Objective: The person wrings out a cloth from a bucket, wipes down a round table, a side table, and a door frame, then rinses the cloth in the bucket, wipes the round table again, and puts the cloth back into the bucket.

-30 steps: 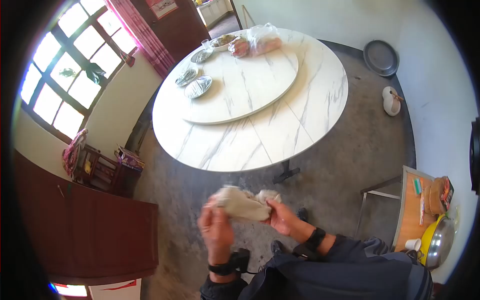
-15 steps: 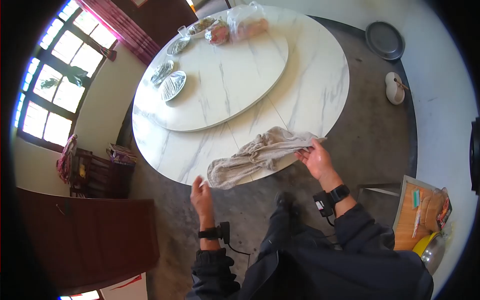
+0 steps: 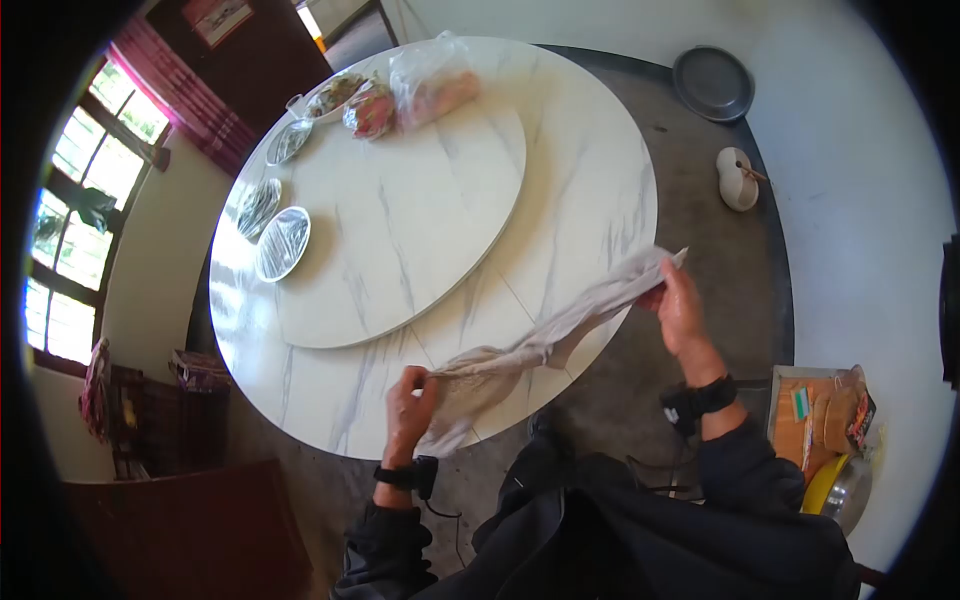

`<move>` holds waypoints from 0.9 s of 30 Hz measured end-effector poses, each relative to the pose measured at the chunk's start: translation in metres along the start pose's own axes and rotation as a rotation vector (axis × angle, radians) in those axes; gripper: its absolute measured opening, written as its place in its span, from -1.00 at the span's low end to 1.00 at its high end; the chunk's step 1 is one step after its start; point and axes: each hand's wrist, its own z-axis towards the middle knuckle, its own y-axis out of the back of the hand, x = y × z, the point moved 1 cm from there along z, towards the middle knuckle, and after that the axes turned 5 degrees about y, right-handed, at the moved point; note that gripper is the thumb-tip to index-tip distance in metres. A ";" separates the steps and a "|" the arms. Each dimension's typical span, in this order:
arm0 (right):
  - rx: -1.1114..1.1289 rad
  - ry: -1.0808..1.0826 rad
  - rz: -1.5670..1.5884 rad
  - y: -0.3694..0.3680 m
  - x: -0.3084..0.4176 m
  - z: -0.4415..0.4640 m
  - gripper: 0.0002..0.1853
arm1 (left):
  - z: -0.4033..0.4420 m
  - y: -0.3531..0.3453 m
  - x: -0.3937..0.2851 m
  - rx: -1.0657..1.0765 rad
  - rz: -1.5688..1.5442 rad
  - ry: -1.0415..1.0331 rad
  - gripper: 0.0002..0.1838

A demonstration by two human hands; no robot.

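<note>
A greyish cloth (image 3: 545,340) is stretched between my two hands, over the near edge of the round marble-patterned table (image 3: 590,180). My left hand (image 3: 408,412) is closed on the cloth's left end, where a loose flap hangs blurred below the fingers. At the right end, my right hand (image 3: 680,305) pinches a corner and holds it higher, past the table's rim. Whether the cloth's middle touches the tabletop I cannot tell.
On the raised turntable (image 3: 400,230) stand several film-covered dishes, one a white oval bowl (image 3: 283,244), a wrapped red item (image 3: 369,110) and a plastic bag (image 3: 432,85). A grey basin (image 3: 713,84) leans by the wall. A wooden board (image 3: 790,420) lies at right.
My left hand has taken hold of the cloth's left end. The bunched cloth is now pulled out long, with its right end raised. The view has shifted, moving the table left and down.
</note>
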 end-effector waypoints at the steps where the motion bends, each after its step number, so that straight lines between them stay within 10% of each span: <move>1: -0.011 0.029 -0.028 0.007 0.014 0.012 -0.57 | 0.006 0.010 -0.006 -0.044 -0.035 0.025 -0.88; 16: 0.084 -0.027 -0.081 0.042 0.058 0.125 -0.62 | 0.007 0.070 -0.079 -0.482 -0.578 -0.115 -0.85; 19: 0.120 -0.098 -0.023 0.047 0.045 0.146 -0.63 | -0.018 0.062 -0.082 -0.621 -0.161 -0.015 -0.82; 25: 0.255 -0.195 -0.339 0.102 -0.016 0.207 -0.67 | -0.093 -0.048 -0.100 0.214 0.305 -0.114 -0.72; 27: 0.334 -0.210 -0.668 0.099 -0.019 0.209 -0.66 | -0.092 -0.078 -0.100 0.114 0.281 -0.036 -0.73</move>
